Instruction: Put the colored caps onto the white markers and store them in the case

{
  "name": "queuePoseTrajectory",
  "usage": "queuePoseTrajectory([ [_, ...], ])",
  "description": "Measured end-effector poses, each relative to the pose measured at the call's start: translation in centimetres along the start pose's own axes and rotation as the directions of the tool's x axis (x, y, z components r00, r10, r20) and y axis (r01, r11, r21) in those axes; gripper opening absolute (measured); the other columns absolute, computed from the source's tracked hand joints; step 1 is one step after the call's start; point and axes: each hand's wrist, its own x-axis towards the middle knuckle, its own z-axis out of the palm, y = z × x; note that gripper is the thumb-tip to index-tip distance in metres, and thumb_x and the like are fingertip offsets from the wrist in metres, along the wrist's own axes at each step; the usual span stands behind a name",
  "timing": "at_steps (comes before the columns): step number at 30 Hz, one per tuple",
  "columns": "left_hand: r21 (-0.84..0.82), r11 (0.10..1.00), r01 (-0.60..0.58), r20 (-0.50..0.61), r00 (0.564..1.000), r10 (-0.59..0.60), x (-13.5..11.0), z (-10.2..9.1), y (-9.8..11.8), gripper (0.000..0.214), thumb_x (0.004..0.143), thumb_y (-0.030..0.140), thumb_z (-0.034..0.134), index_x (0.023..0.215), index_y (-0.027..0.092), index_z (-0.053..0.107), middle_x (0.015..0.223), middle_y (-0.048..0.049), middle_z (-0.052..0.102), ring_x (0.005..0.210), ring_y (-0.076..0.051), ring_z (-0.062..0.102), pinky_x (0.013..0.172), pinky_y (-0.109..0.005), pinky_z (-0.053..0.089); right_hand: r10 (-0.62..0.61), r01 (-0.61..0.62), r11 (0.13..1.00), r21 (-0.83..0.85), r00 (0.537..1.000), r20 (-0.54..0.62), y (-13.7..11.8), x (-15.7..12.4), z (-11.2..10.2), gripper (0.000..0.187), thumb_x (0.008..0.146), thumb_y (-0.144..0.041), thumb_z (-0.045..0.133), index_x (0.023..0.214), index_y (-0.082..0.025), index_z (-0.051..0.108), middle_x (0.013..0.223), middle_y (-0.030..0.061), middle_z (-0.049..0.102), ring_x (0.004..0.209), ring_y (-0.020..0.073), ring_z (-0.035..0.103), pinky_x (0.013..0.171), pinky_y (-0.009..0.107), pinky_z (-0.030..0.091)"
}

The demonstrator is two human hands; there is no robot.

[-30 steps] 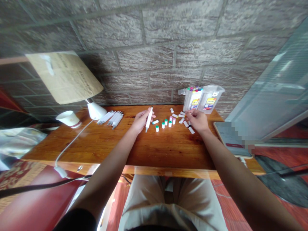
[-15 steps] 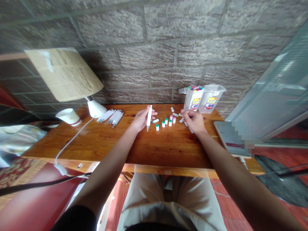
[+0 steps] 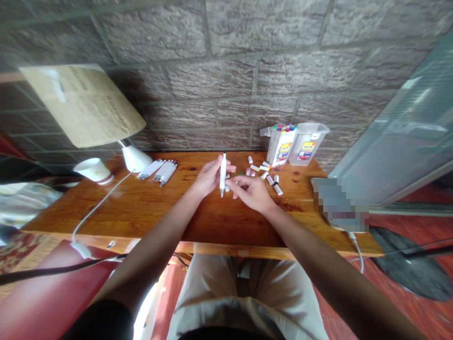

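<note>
My left hand (image 3: pixel 208 177) is closed around a white marker (image 3: pixel 222 172), held nearly upright with its grey tip down and a dark end on top. My right hand (image 3: pixel 252 192) has its fingertips drawn in against the marker's lower right side; thumb and finger appear to pinch it there. Behind and beside my right hand several loose marker caps (image 3: pixel 255 168) are scattered, some standing and some lying. A few of them are partly hidden by my fingers. Close to the right hand lies a white cap with a dark band (image 3: pixel 278 189).
Several white markers (image 3: pixel 168 174) lie by the lamp (image 3: pixel 136 159), near a paper cup (image 3: pixel 92 171). A marker-filled clear case (image 3: pixel 281 150) and another clear case (image 3: pixel 307 146) stand at the back right. A tablet-like device (image 3: pixel 341 205) lies on the table's (image 3: pixel 141 217) right side.
My right hand has moved left from the caps near the clear case to the marker in my left hand. It now hides several green caps. The left hand keeps its hold.
</note>
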Motion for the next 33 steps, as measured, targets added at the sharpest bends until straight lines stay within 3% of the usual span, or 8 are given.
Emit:
queuePoseTrajectory([
  [6,0.037,0.999,0.024,0.085,0.996,-0.027,-0.4,0.9,-1.0,0.054,0.071,0.063,0.081,0.086,0.012,0.070,0.078,-0.0095,0.079,0.070,-0.021,0.075,0.062,-0.027,0.056,0.035,-0.037,0.998,0.048,0.998,0.044,0.8,-0.1,-0.1,0.050,0.089,-0.063,0.062,0.065,-0.019,0.065,0.053,-0.0011,0.061,0.048,0.0096,0.050,0.052,0.024,0.038],
  [11,0.078,0.996,0.036,0.098,0.994,-0.044,-0.3,0.8,-1.3,0.054,0.071,0.063,0.082,0.082,0.011,0.069,0.074,-0.0094,0.078,0.070,-0.021,0.075,0.057,-0.025,0.054,0.076,-0.086,0.993,0.080,0.991,0.114,1.1,-0.1,-0.1,0.047,0.087,-0.064,0.063,0.079,-0.018,0.071,0.055,-0.0016,0.062,0.048,0.0104,0.053,0.052,0.024,0.039],
  [15,0.055,0.998,0.035,0.098,0.994,-0.041,-0.3,0.8,-1.2,0.051,0.074,0.060,0.080,0.084,0.011,0.069,0.072,-0.0076,0.077,0.065,-0.019,0.074,0.053,-0.023,0.053,0.122,-0.125,0.987,0.096,0.992,0.039,1.1,0.0,-0.1,0.047,0.085,-0.064,0.064,0.085,-0.017,0.072,0.054,-0.0026,0.060,0.045,0.0093,0.050,0.049,0.024,0.037],
  [20,0.035,0.999,0.030,0.100,0.994,-0.033,-0.4,1.1,-1.3,0.052,0.070,0.060,0.084,0.083,0.012,0.069,0.079,-0.0095,0.078,0.084,-0.024,0.077,0.067,-0.027,0.058,0.184,-0.193,0.971,0.144,0.980,0.074,1.2,0.1,-0.1,0.048,0.082,-0.062,0.067,0.101,-0.018,0.074,0.054,-0.0051,0.059,0.039,0.0073,0.044,0.041,0.023,0.031],
  [25,0.070,0.997,-0.014,0.160,0.987,0.003,-0.3,1.3,-1.5,0.060,0.064,0.066,0.084,0.088,0.012,0.070,0.082,-0.0088,0.078,0.079,-0.022,0.077,0.069,-0.028,0.058,0.216,-0.238,0.948,0.209,0.968,0.125,1.1,0.3,-0.2,0.044,0.078,-0.059,0.071,0.091,-0.018,0.072,0.054,-0.0056,0.058,0.039,0.0073,0.044,0.040,0.023,0.030],
  [30,0.255,0.955,-0.153,0.064,0.988,0.141,0.3,0.4,-1.7,0.060,0.074,0.073,0.072,0.087,0.014,0.070,0.080,-0.0081,0.078,0.074,-0.018,0.074,0.070,-0.026,0.056,0.239,-0.238,0.907,0.347,0.970,0.041,1.3,0.6,-1.0,0.034,0.080,-0.051,0.072,0.072,-0.019,0.065,0.054,-0.0041,0.058,0.040,0.0063,0.040,0.040,0.023,0.027],
  [33,0.486,0.840,-0.242,0.018,0.964,0.267,0.8,-1.0,-1.7,0.060,0.078,0.075,0.066,0.082,0.015,0.070,0.074,-0.0068,0.076,0.065,-0.015,0.069,0.063,-0.024,0.052,0.292,-0.223,0.865,0.450,0.952,-0.090,2.0,1.1,-1.7,0.032,0.080,-0.045,0.070,0.064,-0.020,0.059,0.051,-0.0046,0.053,0.039,0.0060,0.035,0.040,0.024,0.022],
])
